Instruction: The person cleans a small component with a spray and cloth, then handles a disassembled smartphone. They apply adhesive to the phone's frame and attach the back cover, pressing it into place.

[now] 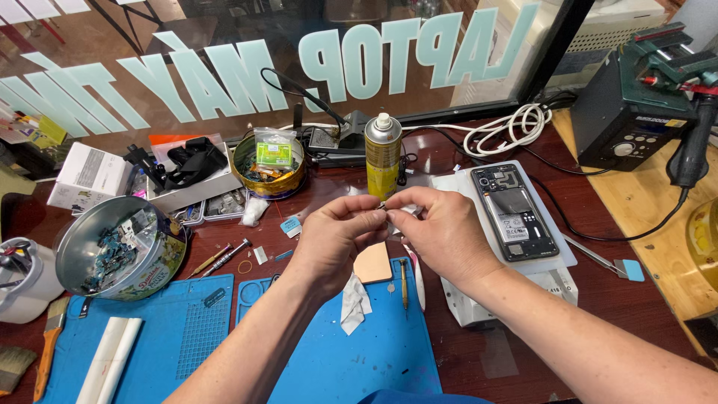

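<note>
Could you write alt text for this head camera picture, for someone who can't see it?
Two bare hands, left hand and right hand, pinch a tiny part together above a blue work mat. An opened phone lies to the right, a spray can behind.

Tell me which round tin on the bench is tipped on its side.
The larger silver tin at left, tilted and showing circuit parts; the smaller gold tin stands upright.

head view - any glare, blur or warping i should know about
Head view: even light with soft shadows; reflections wash over the glass pane; straight edges bow toward the corners; the tiny part pinched between left hand and right hand is too small to make out.
</note>
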